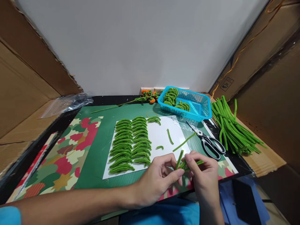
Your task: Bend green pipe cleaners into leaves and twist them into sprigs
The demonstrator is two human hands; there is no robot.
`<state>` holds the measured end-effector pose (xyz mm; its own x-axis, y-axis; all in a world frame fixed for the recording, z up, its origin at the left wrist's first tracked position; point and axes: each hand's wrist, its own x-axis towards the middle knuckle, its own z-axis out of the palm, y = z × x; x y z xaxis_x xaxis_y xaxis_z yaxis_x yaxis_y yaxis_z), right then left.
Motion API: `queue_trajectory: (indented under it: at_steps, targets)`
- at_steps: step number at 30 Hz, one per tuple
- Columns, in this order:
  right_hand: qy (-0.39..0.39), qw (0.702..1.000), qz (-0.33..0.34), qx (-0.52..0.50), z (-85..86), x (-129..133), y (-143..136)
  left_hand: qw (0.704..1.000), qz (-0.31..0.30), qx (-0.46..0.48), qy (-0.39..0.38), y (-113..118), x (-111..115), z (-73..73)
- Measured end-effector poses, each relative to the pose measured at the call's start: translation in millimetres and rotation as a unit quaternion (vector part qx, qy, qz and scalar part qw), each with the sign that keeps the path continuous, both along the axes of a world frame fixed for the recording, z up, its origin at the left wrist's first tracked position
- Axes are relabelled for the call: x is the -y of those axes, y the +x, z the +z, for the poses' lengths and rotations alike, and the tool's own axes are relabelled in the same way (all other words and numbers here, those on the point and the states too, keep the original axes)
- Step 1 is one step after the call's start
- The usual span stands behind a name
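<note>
Between my two hands, close to the table's front edge, is a green pipe cleaner (180, 158), partly bent and partly hidden by the fingers. My left hand (161, 175) pinches it between thumb and fingers. From the other side my right hand (203, 170) grips it the same way. Just beyond them, loose green pipe cleaner pieces lie on and beside a white sheet (161, 134): a straight one (184, 142), a shorter one (170, 136) and a small curled one (159, 147). Two columns of folded green pipe-cleaner leaves (123, 145) cover the sheet's left half, with a short third column (154, 120) started.
A blue plastic basket (199, 117) holds more green leaves at the back. Scissors (212, 145) lie slightly open right of the sheet. A bundle of long green pipe cleaners (236, 131) sits far right. An orange flower stem (150, 97) rests behind. Cardboard walls (21, 84) flank the table.
</note>
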<state>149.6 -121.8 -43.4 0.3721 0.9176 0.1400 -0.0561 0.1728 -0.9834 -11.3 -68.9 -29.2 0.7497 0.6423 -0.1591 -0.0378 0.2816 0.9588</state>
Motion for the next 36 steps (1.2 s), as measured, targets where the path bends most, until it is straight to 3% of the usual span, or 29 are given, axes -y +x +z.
queue_trajectory:
  at_steps: [9,18,27,36]
  targets:
    - [0.019,0.993,-0.105,0.043,3.9,-1.5,-14.0,0.999,-0.013,0.017,-0.026,-0.5,0.7,0.4]
    - [-0.005,0.998,-0.029,0.057,10.6,-0.5,-6.0,0.998,-0.034,0.023,-0.037,-1.5,2.9,-0.8]
    - [0.017,0.996,0.064,-0.056,-1.4,3.2,2.8,0.997,0.003,0.042,-0.063,-0.7,-0.2,-0.2]
    - [0.0,0.996,-0.088,-0.025,2.8,-1.0,-3.6,0.996,0.01,0.065,-0.066,-1.6,1.4,-1.9]
